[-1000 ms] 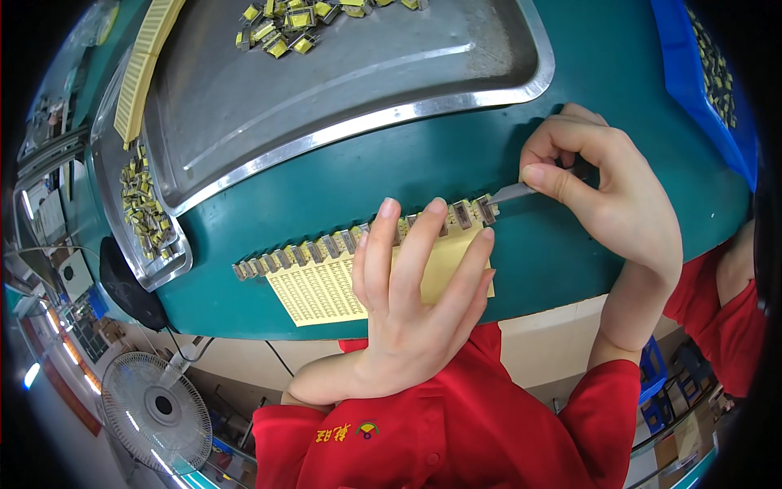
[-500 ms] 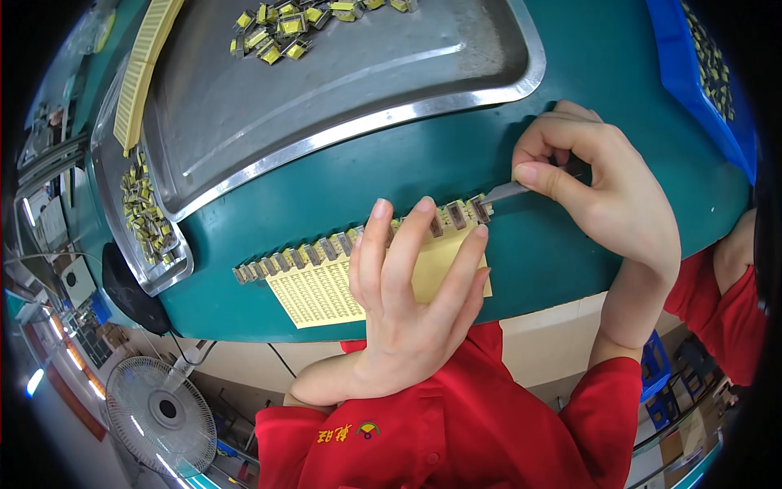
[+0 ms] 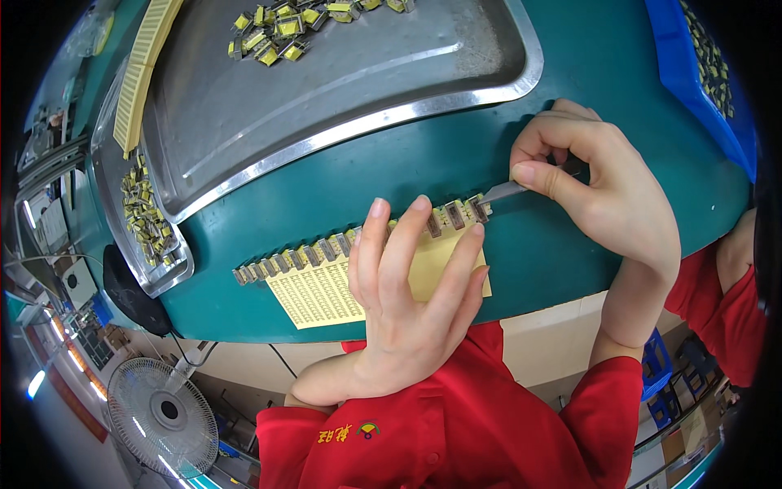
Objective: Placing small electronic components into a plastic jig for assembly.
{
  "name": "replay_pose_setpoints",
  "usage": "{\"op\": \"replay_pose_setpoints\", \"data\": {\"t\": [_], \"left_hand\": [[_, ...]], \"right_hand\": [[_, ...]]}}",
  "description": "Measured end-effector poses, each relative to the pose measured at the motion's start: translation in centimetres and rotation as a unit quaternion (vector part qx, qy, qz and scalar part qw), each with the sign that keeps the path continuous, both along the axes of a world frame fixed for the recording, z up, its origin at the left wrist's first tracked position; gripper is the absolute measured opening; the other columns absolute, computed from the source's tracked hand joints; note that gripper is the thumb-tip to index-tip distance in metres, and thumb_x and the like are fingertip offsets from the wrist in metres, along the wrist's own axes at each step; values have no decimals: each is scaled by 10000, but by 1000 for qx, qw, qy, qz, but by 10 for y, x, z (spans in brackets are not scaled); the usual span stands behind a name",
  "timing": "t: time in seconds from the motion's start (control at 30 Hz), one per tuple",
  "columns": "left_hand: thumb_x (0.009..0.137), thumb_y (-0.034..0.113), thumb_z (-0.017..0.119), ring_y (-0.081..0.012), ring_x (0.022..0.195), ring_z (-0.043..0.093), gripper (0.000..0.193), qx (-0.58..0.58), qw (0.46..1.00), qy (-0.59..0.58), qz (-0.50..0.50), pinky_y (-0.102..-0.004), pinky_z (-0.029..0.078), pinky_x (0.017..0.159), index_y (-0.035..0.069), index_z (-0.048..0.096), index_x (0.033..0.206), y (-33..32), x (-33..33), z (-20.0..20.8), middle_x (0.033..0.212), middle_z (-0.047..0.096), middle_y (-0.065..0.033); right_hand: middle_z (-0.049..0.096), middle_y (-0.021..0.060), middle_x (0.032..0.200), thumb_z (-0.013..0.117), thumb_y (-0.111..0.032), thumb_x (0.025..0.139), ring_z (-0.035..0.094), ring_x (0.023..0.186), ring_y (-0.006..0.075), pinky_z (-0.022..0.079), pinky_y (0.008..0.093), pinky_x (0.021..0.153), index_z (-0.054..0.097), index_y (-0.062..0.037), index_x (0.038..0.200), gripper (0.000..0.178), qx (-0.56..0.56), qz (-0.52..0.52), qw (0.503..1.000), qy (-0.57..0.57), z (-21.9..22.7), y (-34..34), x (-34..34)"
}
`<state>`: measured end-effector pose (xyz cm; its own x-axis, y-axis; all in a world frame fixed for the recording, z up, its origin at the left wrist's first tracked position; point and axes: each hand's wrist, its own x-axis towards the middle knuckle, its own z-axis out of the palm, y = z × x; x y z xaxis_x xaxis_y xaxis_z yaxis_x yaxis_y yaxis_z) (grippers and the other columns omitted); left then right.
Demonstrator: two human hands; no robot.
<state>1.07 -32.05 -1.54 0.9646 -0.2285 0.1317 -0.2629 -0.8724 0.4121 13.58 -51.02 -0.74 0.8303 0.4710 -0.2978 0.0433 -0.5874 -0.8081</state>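
Observation:
A row of small yellow-taped transformers (image 3: 328, 249) stands on the green table along the far edge of a pale yellow label sheet (image 3: 318, 295). My left hand (image 3: 411, 301) lies over the sheet and the middle of the row, fingers spread, its fingertips resting at the transformers and hiding several of them. In the thumb and fingers of my right hand (image 3: 599, 179) is a thin, pointed grey metal blade (image 3: 503, 192); its rear end is hidden in the hand. The blade's tip meets the transformer (image 3: 477, 209) at the row's right end.
A large metal tray (image 3: 326, 134) with loose transformers lies beyond the row. A smaller metal tray (image 3: 181, 273) at left holds more, beside a dark rounded object (image 3: 130, 289). Yellow strips (image 3: 142, 81) lean across the trays. A blue bin (image 3: 672, 81) is at far right, near another person's sleeve (image 3: 721, 318).
Both hands keep nearly the same place. The blade's tip and my fingers have shifted very slightly to the left.

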Motion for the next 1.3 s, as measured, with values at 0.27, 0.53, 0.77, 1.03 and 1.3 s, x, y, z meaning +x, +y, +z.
{"op": "replay_pose_setpoints", "data": {"t": [0.27,0.53,0.77,1.03,1.3], "left_hand": [[739,109,781,-469,1325,305,485,5,1000,0,9,-534,341,1047,90,628,1199,0,0,0,1393,349,-217],[754,149,763,-434,1335,330,455,-7,999,-19,32,-507,317,1050,139,651,1195,-2,0,-6,1396,395,-188],[731,98,780,-463,1344,285,514,7,1000,4,13,-518,314,1065,104,628,1222,-1,1,-1,1406,345,-213],[727,89,778,-460,1334,297,520,13,1000,1,12,-512,319,1063,143,648,1229,-1,2,-2,1393,357,-201],[714,78,781,-453,1318,322,510,62,997,-44,18,-494,339,1055,189,678,1201,-1,1,-10,1381,374,-176]], "right_hand": [[506,35,737,682,-130,847,441,717,152,373,287,662,637,-1,830,137,3,-1,1000,5,-1,0,0],[510,35,750,682,-132,851,442,716,150,373,285,659,641,0,839,139,5,-4,1000,8,1,1,0],[510,37,745,684,-129,848,444,719,151,376,285,667,642,0,838,136,1,0,1000,4,0,0,0],[512,36,726,686,-130,844,448,724,157,379,289,680,642,1,831,139,2,2,1000,-7,-2,0,0],[505,34,732,679,-128,847,442,725,154,378,287,679,638,-1,833,134,5,-3,1000,9,-1,2,-1]]}}
